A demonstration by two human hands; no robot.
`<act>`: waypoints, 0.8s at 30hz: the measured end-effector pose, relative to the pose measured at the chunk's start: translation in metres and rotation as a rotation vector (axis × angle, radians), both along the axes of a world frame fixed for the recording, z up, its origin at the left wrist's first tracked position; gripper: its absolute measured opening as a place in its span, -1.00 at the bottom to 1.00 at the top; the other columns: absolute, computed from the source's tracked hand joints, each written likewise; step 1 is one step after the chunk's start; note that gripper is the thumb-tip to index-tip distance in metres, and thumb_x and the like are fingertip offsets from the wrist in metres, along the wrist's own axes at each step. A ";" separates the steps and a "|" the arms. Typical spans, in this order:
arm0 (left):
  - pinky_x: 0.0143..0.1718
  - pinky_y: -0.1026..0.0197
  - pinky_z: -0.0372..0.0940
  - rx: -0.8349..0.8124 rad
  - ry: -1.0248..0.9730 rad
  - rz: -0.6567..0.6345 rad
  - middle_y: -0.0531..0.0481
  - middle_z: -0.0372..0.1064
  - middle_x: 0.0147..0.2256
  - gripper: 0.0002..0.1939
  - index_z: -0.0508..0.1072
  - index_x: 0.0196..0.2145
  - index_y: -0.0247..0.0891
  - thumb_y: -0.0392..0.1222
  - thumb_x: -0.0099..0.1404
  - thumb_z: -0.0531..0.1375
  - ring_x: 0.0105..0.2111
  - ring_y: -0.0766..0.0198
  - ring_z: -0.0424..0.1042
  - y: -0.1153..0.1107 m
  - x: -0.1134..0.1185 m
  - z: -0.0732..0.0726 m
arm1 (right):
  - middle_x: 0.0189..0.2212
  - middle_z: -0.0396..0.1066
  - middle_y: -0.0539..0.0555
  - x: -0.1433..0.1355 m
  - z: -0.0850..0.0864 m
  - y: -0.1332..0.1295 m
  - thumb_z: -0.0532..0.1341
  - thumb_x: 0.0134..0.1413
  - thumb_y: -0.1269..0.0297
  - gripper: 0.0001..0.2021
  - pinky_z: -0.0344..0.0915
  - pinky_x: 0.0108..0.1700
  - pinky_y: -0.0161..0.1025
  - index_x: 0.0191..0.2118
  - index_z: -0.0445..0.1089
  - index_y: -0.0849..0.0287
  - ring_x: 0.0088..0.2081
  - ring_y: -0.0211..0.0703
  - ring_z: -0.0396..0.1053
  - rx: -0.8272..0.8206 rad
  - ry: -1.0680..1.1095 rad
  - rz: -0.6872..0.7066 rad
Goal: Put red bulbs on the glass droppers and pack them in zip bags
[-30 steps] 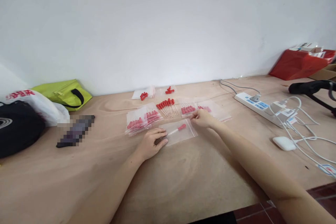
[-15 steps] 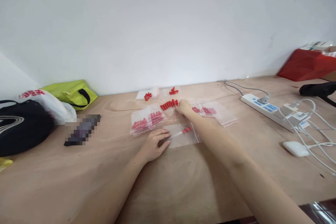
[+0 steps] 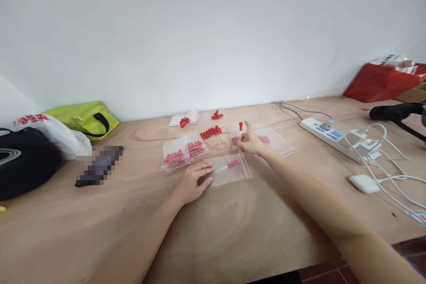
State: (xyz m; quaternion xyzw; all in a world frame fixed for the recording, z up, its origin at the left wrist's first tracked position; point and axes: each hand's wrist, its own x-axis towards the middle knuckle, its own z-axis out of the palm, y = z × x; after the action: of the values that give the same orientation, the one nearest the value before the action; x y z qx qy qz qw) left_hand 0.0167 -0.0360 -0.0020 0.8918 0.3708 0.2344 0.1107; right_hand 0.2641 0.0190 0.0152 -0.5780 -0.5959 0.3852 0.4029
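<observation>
My left hand (image 3: 195, 183) pinches the left edge of a clear zip-lock bag (image 3: 221, 178). Inside this bag lies a dropper (image 3: 233, 163), its red bulb toward the right. Farther back, my right hand (image 3: 250, 141) grips another dropper (image 3: 241, 127) with the red bulb pointing up; part of its tube is hidden by the fingers. Several loose droppers (image 3: 213, 135) fan out on the table to the left of that hand. Filled bags of droppers (image 3: 175, 158) overlap on the left, and more filled bags (image 3: 274, 140) lie beside and behind my right wrist.
Red bulbs (image 3: 184, 121) rest on bags near the wall, with more red bulbs (image 3: 217, 115) beside them. To the right are a power strip (image 3: 319, 128), a white charger (image 3: 364, 183) and tangled cables. A blurred-out dark object (image 3: 101, 166) and a green bag (image 3: 80, 120) are on the left.
My right hand has moved right from the fanned droppers and lifted one with its bulb upward. My left hand stays at the bag. The view has shifted slightly.
</observation>
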 end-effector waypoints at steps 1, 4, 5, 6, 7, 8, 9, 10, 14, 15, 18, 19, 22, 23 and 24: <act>-0.04 0.04 0.23 0.000 0.005 0.004 -0.07 0.38 -0.11 -0.73 0.43 -0.16 -0.20 -0.17 0.19 0.09 -0.06 0.16 0.31 0.000 0.000 0.000 | -0.63 0.21 -0.21 0.007 -0.003 -0.010 0.14 -0.19 0.41 -0.08 0.18 -0.64 -0.41 0.19 -0.54 0.15 -0.71 -0.35 0.23 0.020 0.091 -0.006; -0.04 0.04 0.22 -0.001 0.021 0.007 -0.06 0.37 -0.10 -0.73 0.42 -0.15 -0.18 -0.16 0.20 0.08 -0.06 0.17 0.31 0.000 0.000 0.001 | -0.64 0.14 -0.24 0.024 -0.015 -0.033 0.14 -0.20 0.33 -0.12 0.16 -0.70 -0.42 0.17 -0.49 0.09 -0.75 -0.37 0.20 0.032 0.250 -0.053; -0.03 0.03 0.22 -0.002 0.025 0.008 -0.06 0.37 -0.10 -0.73 0.42 -0.15 -0.18 -0.16 0.20 0.08 -0.06 0.17 0.31 0.000 0.001 0.001 | -0.63 0.14 -0.24 0.027 -0.019 -0.038 0.14 -0.20 0.31 -0.15 0.16 -0.71 -0.42 0.15 -0.43 0.09 -0.75 -0.37 0.20 0.039 0.280 -0.076; -0.03 0.03 0.22 -0.004 0.026 0.009 -0.07 0.37 -0.10 -0.73 0.42 -0.15 -0.19 -0.16 0.19 0.08 -0.06 0.16 0.32 0.000 0.001 0.002 | -0.61 0.15 -0.23 0.029 -0.022 -0.042 0.15 -0.20 0.28 -0.19 0.17 -0.71 -0.42 0.13 -0.38 0.08 -0.74 -0.38 0.21 0.051 0.306 -0.103; -0.03 0.03 0.22 -0.006 0.025 0.012 -0.07 0.36 -0.09 -0.73 0.43 -0.15 -0.20 -0.16 0.19 0.09 -0.06 0.16 0.32 0.000 0.001 0.003 | -0.59 0.15 -0.22 0.030 -0.026 -0.044 0.16 -0.20 0.26 -0.24 0.18 -0.71 -0.42 0.09 -0.32 0.07 -0.73 -0.38 0.22 0.069 0.331 -0.130; -0.03 0.03 0.22 -0.008 0.023 0.016 -0.07 0.36 -0.10 -0.73 0.43 -0.15 -0.20 -0.16 0.19 0.09 -0.06 0.16 0.32 -0.001 0.001 0.003 | -0.57 0.16 -0.21 0.031 -0.028 -0.045 0.17 -0.20 0.23 -0.29 0.19 -0.70 -0.42 0.05 -0.27 0.06 -0.72 -0.39 0.23 0.088 0.352 -0.159; -0.03 0.03 0.22 -0.010 0.020 0.019 -0.07 0.37 -0.10 -0.73 0.43 -0.15 -0.19 -0.16 0.19 0.09 -0.06 0.16 0.32 -0.001 0.001 0.004 | -0.55 0.17 -0.20 0.030 -0.031 -0.045 0.18 -0.20 0.21 -0.33 0.19 -0.70 -0.42 0.02 -0.23 0.05 -0.71 -0.39 0.23 0.105 0.370 -0.190; -0.03 0.03 0.22 -0.010 0.019 0.020 -0.06 0.37 -0.10 -0.73 0.43 -0.15 -0.19 -0.16 0.19 0.09 -0.07 0.16 0.32 -0.001 0.001 0.004 | -0.54 0.17 -0.20 0.030 -0.033 -0.044 0.18 -0.19 0.19 -0.37 0.19 -0.69 -0.42 -0.02 -0.21 0.05 -0.71 -0.39 0.23 0.118 0.386 -0.221; -0.04 0.04 0.22 -0.004 0.016 0.014 -0.07 0.37 -0.10 -0.73 0.43 -0.16 -0.21 -0.17 0.19 0.09 -0.07 0.17 0.32 -0.001 0.001 0.003 | -0.54 0.20 -0.17 0.026 -0.038 -0.040 0.16 -0.14 0.14 -0.46 0.23 -0.66 -0.40 -0.10 -0.18 0.06 -0.68 -0.37 0.24 0.143 0.430 -0.325; -0.04 0.04 0.22 -0.002 0.015 0.016 -0.08 0.37 -0.10 -0.73 0.43 -0.16 -0.21 -0.17 0.19 0.09 -0.07 0.17 0.32 -0.001 0.001 0.003 | -0.53 0.21 -0.17 0.025 -0.038 -0.039 0.15 -0.13 0.13 -0.48 0.25 -0.65 -0.39 -0.11 -0.18 0.06 -0.67 -0.36 0.25 0.146 0.440 -0.339; -0.04 0.04 0.22 0.000 0.019 0.022 -0.06 0.37 -0.10 -0.73 0.43 -0.16 -0.20 -0.16 0.19 0.09 -0.07 0.17 0.32 0.000 0.001 0.001 | -0.52 0.23 -0.15 0.020 -0.039 -0.040 0.10 -0.06 0.09 -0.56 0.30 -0.59 -0.34 -0.14 -0.17 0.04 -0.63 -0.32 0.29 0.136 0.465 -0.341; -0.04 0.04 0.22 0.001 0.020 0.022 -0.06 0.37 -0.10 -0.74 0.43 -0.16 -0.19 -0.15 0.19 0.09 -0.07 0.17 0.32 0.000 0.001 0.001 | -0.52 0.23 -0.14 0.018 -0.039 -0.041 0.07 -0.02 0.08 -0.59 0.31 -0.57 -0.31 -0.15 -0.17 0.03 -0.61 -0.30 0.30 0.121 0.472 -0.329; -0.04 0.04 0.22 -0.001 0.024 0.022 -0.05 0.37 -0.10 -0.73 0.42 -0.16 -0.18 -0.14 0.20 0.08 -0.06 0.17 0.31 0.001 0.001 0.001 | -0.53 0.25 -0.10 0.013 -0.037 -0.046 -0.03 0.07 0.08 -0.72 0.34 -0.52 -0.25 -0.17 -0.15 0.01 -0.59 -0.26 0.32 0.068 0.493 -0.283; -0.04 0.04 0.22 -0.001 0.024 0.021 -0.06 0.37 -0.10 -0.73 0.42 -0.16 -0.19 -0.13 0.20 0.08 -0.06 0.17 0.31 0.001 0.001 0.001 | -0.53 0.25 -0.08 0.011 -0.037 -0.049 -0.04 0.08 0.08 -0.75 0.34 -0.50 -0.23 -0.18 -0.14 0.01 -0.58 -0.25 0.33 0.053 0.502 -0.270; -0.04 0.04 0.21 -0.003 0.025 0.020 -0.07 0.37 -0.10 -0.72 0.42 -0.15 -0.20 -0.12 0.20 0.08 -0.06 0.16 0.31 0.001 0.002 0.001 | -0.53 0.25 -0.08 0.009 -0.037 -0.051 -0.05 0.09 0.09 -0.76 0.34 -0.49 -0.22 -0.19 -0.13 0.01 -0.58 -0.23 0.33 0.040 0.510 -0.259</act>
State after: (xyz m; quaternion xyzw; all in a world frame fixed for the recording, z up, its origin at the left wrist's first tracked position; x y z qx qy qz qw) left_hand 0.0182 -0.0351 -0.0012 0.8907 0.3816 0.2237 0.1049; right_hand 0.2729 -0.0318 -0.0215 -0.5255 -0.4042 0.4516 0.5971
